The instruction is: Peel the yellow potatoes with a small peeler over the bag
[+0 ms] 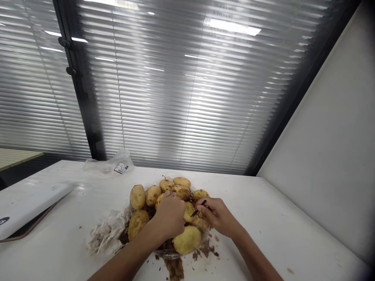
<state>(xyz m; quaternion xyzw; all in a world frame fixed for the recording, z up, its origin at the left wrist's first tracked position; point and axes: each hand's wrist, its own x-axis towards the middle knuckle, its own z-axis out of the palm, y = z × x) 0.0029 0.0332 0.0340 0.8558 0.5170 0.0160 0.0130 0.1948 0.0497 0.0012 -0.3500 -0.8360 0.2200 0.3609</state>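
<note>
My left hand point(171, 214) reaches over a pile of potatoes with its fingers curled, closed around a partly peeled potato point(189, 212) whose yellow side shows between my hands. My right hand point(216, 216) pinches a thin dark tool, likely a peeler point(199, 208), with its tip against that potato; the tool's working end is too small to make out. Just below my left hand lies a bare yellow potato point(187, 240). Around both hands are several more potatoes, among them a brownish one point(138, 223) at the left and a pale one point(137, 197) behind it.
Crumpled white tissue or plastic point(107, 236) lies left of the pile. Brown peel scraps point(175, 269) are scattered on the white table point(249, 195). A clear bag point(109, 166) with a label is at the back, a long white box-like object point(35, 207) at the left. Blinds stand behind.
</note>
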